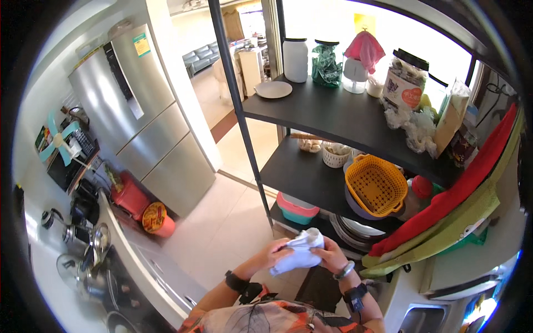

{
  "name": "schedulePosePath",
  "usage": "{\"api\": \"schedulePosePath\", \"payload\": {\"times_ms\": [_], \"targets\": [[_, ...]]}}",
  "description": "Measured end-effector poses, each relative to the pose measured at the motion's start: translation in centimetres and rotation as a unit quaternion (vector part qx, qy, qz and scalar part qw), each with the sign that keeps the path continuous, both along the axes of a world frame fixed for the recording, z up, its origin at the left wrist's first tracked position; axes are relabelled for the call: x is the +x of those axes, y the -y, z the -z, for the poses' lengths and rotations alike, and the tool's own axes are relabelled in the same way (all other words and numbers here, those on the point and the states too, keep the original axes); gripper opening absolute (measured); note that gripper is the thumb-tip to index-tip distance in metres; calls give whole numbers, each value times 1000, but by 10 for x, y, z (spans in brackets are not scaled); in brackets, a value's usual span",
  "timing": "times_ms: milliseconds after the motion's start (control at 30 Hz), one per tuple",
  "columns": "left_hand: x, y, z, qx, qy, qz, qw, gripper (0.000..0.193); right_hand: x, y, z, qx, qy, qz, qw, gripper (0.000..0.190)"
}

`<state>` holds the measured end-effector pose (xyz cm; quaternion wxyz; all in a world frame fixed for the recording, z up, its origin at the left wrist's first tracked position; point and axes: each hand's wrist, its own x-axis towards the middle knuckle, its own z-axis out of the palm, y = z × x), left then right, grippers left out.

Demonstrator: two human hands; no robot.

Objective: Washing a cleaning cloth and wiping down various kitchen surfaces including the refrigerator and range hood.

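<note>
A crumpled white cloth (300, 254) is held in front of my body, between both hands. My left hand (275, 252) grips its left edge, thumb on top. My right hand (332, 254) grips the right side, with a bracelet on the wrist. Part of the cloth bulges up above the fingers. The cloth hides some of the fingertips. Beyond the hands stands a black metal shelf rack (316, 112); a pink and teal plastic container (297, 208) sits on its low level, just above the cloth in view. An orange plastic basket (377, 186) rests on the middle shelf.
Jars (327, 64) and a white plate (273, 89) stand on the top shelf. Red and green cloths (447, 212) hang at the right, above a sink (424, 319). A steel refrigerator (145, 125), a red bin (130, 195) and a stove counter (125, 287) line the left side.
</note>
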<state>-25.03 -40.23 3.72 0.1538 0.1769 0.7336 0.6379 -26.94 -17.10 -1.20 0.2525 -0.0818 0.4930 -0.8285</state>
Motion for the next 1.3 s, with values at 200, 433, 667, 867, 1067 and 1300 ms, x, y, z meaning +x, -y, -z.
{"api": "schedulePosePath", "payload": {"times_ms": [200, 433, 667, 867, 1067, 1300], "targets": [[-9, 112, -5, 7, 68, -151, 986, 17, -43, 119, -2, -2, 39, -16, 999, 38], [-39, 201, -29, 297, 148, -295, 896, 18, -89, 220, -2, 122, 37, 67, 990, 27], [-37, 256, -15, -115, -189, -337, 915, 18, -80, 330, 30, 433, -583, -135, 674, 32], [-31, 252, 5, -334, -383, -321, 799, 32, -113, 400, 76, 314, -497, -249, 770, 45], [-49, 313, 8, -178, -360, -403, 822, 12, -110, 442, -34, 255, -666, -286, 639, 36], [-125, 360, 10, -108, -240, -586, 767, 23, -174, 503, -10, 256, -676, -214, 657, 38]]}}
